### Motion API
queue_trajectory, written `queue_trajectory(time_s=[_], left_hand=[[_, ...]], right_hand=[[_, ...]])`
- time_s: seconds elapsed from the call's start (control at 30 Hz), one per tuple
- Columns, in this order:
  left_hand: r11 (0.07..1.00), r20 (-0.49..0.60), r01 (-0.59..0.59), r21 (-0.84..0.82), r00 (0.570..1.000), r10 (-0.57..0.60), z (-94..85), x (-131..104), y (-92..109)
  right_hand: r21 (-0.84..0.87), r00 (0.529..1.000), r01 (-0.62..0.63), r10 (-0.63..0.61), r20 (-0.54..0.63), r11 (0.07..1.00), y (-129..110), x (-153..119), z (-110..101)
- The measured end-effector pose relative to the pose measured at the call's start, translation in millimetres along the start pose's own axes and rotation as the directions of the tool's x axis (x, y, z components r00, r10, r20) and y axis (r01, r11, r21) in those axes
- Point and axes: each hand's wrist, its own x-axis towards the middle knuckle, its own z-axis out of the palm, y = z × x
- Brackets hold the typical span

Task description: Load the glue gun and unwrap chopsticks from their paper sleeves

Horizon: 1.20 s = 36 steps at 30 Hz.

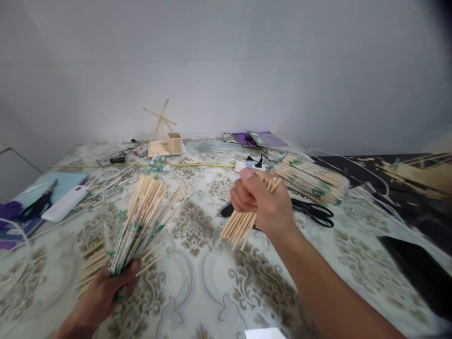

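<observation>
Near the left front, my left hand (pixel 111 287) is closed around the lower end of a fanned bundle of disposable chopsticks (pixel 139 221) in clear, green-printed wrappers. Some of those wrappers look loose and crumpled. Bare chopsticks (pixel 93 263) lie on the table behind and beside that hand. My right hand (pixel 263 197) is a fist around a bunch of bare wooden chopsticks (pixel 240 228), held above the table; their ends stick out below and above the fist. Black-handled scissors (pixel 314 212) lie just behind it, partly hidden.
A small stick-built windmill model (pixel 169 143) stands at the back. A pack of wrapped chopsticks (pixel 314 181) and a power strip (pixel 243 165) lie right of centre. A dark phone (pixel 418 273) is at right. Other scissors (pixel 40 202) and a white stick-like device (pixel 66 203) lie left.
</observation>
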Motion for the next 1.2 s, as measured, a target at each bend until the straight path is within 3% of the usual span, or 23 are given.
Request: queue_trajectory(time_s=[0.17, 0.33, 0.43, 0.57, 0.7, 0.8, 0.93, 1.07, 1.2], left_hand=[[0.998, -0.052, -0.013, -0.057, 0.999, 0.010, -0.7, 4, -8], [0.993, 0.032, 0.058, -0.102, 0.998, -0.055, -1.7, 10, -12], [0.992, 0.065, 0.040, -0.123, 0.997, -0.032, 5.4, 12, -8], [0.991, 0.177, -0.022, -0.131, 0.983, 0.046, 22.6, 16, 4], [0.993, 0.330, -0.033, -0.116, 0.941, 0.070, 46.7, 24, 19], [0.999, 0.408, -0.001, -0.048, 0.913, 0.021, 68.1, 30, 25], [0.994, 0.476, 0.091, 0.065, 0.873, -0.111, 89.4, 35, 23], [0.984, 0.490, 0.106, 0.144, 0.856, -0.164, 90.4, 40, 16], [0.942, 0.417, 0.007, 0.336, 0.895, -0.156, 81.2, 42, 13]], right_hand=[[-0.151, 0.993, -0.043, 0.059, 0.102, 0.988, 25, -29, 7], [-0.208, 0.985, -0.104, 0.130, 0.116, 0.973, 50, -57, 8], [-0.191, 0.979, -0.164, 0.183, 0.088, 0.968, 69, -65, 4], [-0.079, 0.973, -0.219, 0.224, 0.053, 0.972, 85, -46, -4], [0.111, 0.978, -0.205, 0.199, 0.055, 0.973, 75, -3, -5], [0.187, 0.973, -0.218, 0.200, 0.112, 0.958, 62, 21, 2], [0.217, 0.956, -0.263, 0.223, 0.192, 0.940, 60, 31, 9], [0.201, 0.926, -0.337, 0.285, 0.249, 0.920, 67, 33, 6], [0.165, 0.874, -0.435, 0.371, 0.313, 0.885, 71, 35, 3]])
